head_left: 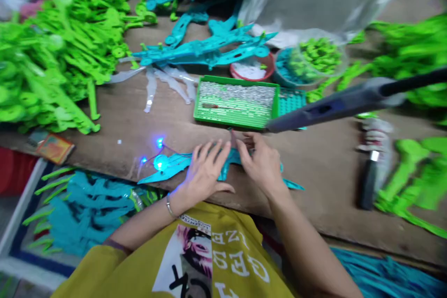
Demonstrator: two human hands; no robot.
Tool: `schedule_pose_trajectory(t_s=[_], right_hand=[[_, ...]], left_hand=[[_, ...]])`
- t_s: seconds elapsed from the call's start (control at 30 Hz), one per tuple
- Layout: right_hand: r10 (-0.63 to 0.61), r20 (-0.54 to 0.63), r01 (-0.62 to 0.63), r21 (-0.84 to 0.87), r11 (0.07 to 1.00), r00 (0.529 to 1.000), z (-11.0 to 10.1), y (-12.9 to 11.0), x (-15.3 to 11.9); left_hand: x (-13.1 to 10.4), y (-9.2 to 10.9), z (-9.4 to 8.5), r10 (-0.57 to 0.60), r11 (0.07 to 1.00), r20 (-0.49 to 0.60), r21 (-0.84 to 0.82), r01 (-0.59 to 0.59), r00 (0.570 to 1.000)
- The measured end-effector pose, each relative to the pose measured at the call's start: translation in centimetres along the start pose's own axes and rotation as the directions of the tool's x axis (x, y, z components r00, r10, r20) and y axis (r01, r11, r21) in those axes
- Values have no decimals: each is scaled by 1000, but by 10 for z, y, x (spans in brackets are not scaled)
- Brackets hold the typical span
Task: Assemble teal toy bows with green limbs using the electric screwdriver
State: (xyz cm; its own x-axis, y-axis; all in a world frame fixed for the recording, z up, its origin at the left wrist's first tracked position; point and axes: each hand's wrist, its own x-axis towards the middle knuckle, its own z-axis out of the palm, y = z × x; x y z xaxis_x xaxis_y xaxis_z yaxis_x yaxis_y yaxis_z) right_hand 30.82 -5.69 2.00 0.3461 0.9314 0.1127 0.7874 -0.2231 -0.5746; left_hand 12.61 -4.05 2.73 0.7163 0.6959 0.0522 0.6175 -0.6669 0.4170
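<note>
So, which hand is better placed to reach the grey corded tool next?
Likely the right hand: it's nearer the grey corded tool, while the left hand lies over the blue part.

Yellow shirt point(223, 252): large white letters point(240, 267), "GES" legible; small dark print point(194, 223) too blurred.

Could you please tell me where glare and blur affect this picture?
Head view: the blue lights glare and tint the edge of the left hand; also in the head view, the green parts at far right look blurred.
</note>
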Motion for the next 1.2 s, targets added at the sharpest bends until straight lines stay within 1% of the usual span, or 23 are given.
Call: schedule_pose_trajectory(t_s=[0.07,0.1,0.13,0.17,0.2,0.23,0.27,0.3,0.33,0.37,0.43,0.47,0.53,0.6,0.67,0.7,0.8,0.87,0.93,1.0,1.07,1.2], right_hand=[[59,30,-59,-13,998,998,13,-3,10],[87,30,-87,-7,996,996,19,-4,13],[115,26,-115,15,993,993,25,-5,15],[141,26,-142,54,988,990,29,-6,16],[157,30,-160,113,981,987,31,-7,17],[158,32,-161,182,970,987,32,-8,17],[140,20,-141,250,958,990,32,-10,15],[107,-12,-98,303,948,994,30,-12,13],[62,-61,-39,329,943,996,28,-15,10],[10,-116,29,331,943,993,26,-18,5],[-94,-214,156,296,942,972,21,-23,-6],[-134,-252,205,281,938,959,19,-24,-13],[-187,-294,269,270,924,937,15,-24,-26],[-211,-298,291,257,922,931,9,-22,-37],[-218,-292,293,243,925,931,1,-19,-44],[-231,-295,307,244,920,927,-5,-18,-45],[-332,-308,416,268,869,892,-23,-17,-43],[-417,-264,481,256,839,869,-33,-18,-40],[-469,-208,508,230,830,859,-39,-17,-36],[-492,-184,523,229,821,851,-43,-15,-35],[-495,-192,530,253,809,847,-45,-13,-36],[-480,-245,535,274,799,842,-45,-7,-43]], left_hand=[[-12,-7,-8,43,999,-74,-22,-45,996],[-19,-13,-14,25,999,-130,-40,-31,991],[-26,-19,-21,-29,998,-205,-61,17,978],[-33,-27,-28,-113,992,-288,-90,91,951],[-39,-34,-35,-213,976,-375,-120,181,902],[-43,-41,-40,-309,951,-433,-161,264,847],[-45,-46,-44,-378,925,-461,-213,314,803],[-44,-49,-46,-417,907,-457,-270,324,786],[-40,-49,-47,-430,894,-428,-326,308,795],[-35,-47,-45,-415,887,-387,-375,271,823],[-20,-35,-38,-353,875,-302,-441,199,885],[-12,-28,-33,-329,868,-267,-463,179,906],[3,-14,-23,-296,838,-221,-527,142,929],[13,-5,-13,-257,769,-198,-635,76,946],[19,-1,-7,-212,704,-202,-710,6,956],[21,0,-6,-192,697,-210,-716,-17,959],[24,1,-5,-119,763,-237,-643,-64,964],[25,3,-6,-57,803,-237,-588,-96,970],[27,5,-6,-21,829,-208,-551,-100,978],[28,7,-6,-3,840,-151,-536,-79,989],[28,10,-5,16,842,-103,-535,-69,995],[28,19,2,67,849,-75,-519,-96,995]])
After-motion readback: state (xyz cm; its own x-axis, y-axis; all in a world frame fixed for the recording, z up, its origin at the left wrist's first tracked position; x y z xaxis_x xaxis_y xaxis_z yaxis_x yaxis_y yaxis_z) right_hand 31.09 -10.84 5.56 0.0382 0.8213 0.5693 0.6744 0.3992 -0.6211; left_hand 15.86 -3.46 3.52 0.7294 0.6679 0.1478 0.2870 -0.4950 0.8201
